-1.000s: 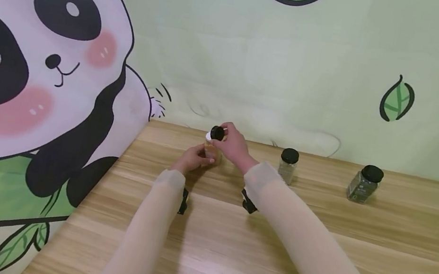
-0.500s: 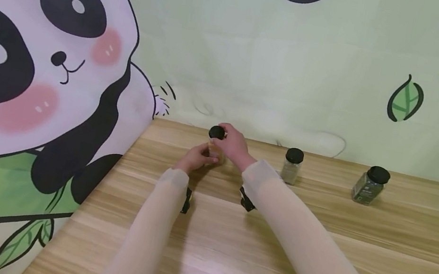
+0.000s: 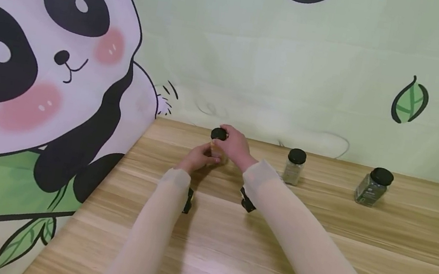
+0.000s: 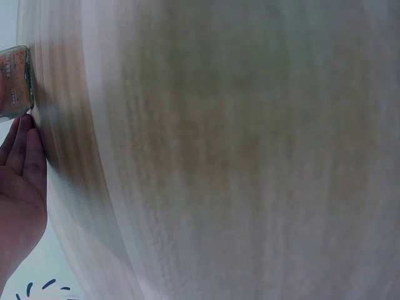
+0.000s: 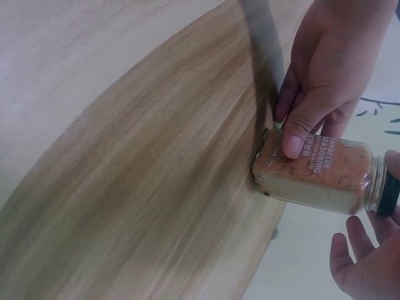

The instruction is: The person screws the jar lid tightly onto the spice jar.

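A square glass seasoning jar (image 5: 312, 175) of orange powder, labelled "BARBECUE SEASONING", stands at the back left of the table. My left hand (image 3: 195, 158) grips it low down, thumb across the label in the right wrist view. On the jar's mouth sits a black lid (image 3: 219, 134), which my right hand (image 3: 234, 146) holds between thumb and fingers. Seen from the right wrist, the fingers of that hand (image 5: 372, 262) curl up beside the lid and the jar's neck. The left wrist view catches only the jar's lower part (image 4: 15, 81) at its left edge.
Two more black-lidded jars stand to the right along the back, a pale one (image 3: 294, 168) and a darker one (image 3: 373, 186). Behind the wooden table (image 3: 290, 263) rises a green backdrop (image 3: 280, 79), with a panda picture (image 3: 87, 49) on the left side.
The lid, tilted above the jar with the white mouth showing a second ago, has come down level onto it. Both hands stay at the jar; the head view has shifted slightly.
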Demonstrator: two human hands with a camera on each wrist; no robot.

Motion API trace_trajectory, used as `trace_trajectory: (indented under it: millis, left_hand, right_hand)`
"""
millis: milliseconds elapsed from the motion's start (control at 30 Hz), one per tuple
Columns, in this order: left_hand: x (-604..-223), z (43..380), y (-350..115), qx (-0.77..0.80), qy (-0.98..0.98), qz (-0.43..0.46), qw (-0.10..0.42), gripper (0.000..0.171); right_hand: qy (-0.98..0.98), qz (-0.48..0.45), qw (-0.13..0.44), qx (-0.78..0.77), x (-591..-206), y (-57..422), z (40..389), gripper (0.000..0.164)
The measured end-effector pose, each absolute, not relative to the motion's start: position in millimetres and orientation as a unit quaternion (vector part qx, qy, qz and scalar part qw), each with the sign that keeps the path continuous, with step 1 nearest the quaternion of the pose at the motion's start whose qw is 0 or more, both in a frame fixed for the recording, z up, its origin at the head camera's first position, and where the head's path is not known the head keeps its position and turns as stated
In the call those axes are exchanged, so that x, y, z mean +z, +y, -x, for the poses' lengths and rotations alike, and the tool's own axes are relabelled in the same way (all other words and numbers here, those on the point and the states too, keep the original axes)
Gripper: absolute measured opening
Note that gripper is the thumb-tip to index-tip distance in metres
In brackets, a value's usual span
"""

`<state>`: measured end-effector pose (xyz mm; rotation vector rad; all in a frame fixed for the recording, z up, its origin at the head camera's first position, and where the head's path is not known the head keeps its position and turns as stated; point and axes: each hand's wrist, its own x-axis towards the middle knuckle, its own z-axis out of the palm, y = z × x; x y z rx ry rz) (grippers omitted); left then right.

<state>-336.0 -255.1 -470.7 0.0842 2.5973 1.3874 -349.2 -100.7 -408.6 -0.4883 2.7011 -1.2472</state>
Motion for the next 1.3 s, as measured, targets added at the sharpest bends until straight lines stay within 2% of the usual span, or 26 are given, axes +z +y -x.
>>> trace_trajectory:
  millis: [400,633,900,1067,1300]
  left_hand:
    - [-471.4,335.3,-254.9,0.471,0.876,-0.03,0.094,0.055]
    - [-474.8,338.9,-254.8,0.455,0.885,-0.01,0.101,0.057]
    - [-476.5,340.1,-259.2,0.461,0.882,-0.013,0.096,0.059]
    - [-475.4,337.7,-261.0,0.467,0.878,-0.01,0.1,0.059]
    - [-472.2,338.6,-256.3,0.468,0.877,-0.008,0.108,0.063]
  right_hand:
    - [0.9,0.157,0.045,-0.405,-414.8,-98.8,346.2,0.059]
    - [0.894,0.144,0.037,-0.422,-419.4,-100.5,348.7,0.056]
    - [0.871,0.191,0.071,-0.448,-423.3,-99.7,347.3,0.071]
    - [0.862,0.204,0.08,-0.456,-423.6,-101.1,346.1,0.062]
    - [0.865,0.176,0.048,-0.468,-426.9,-101.5,347.6,0.056]
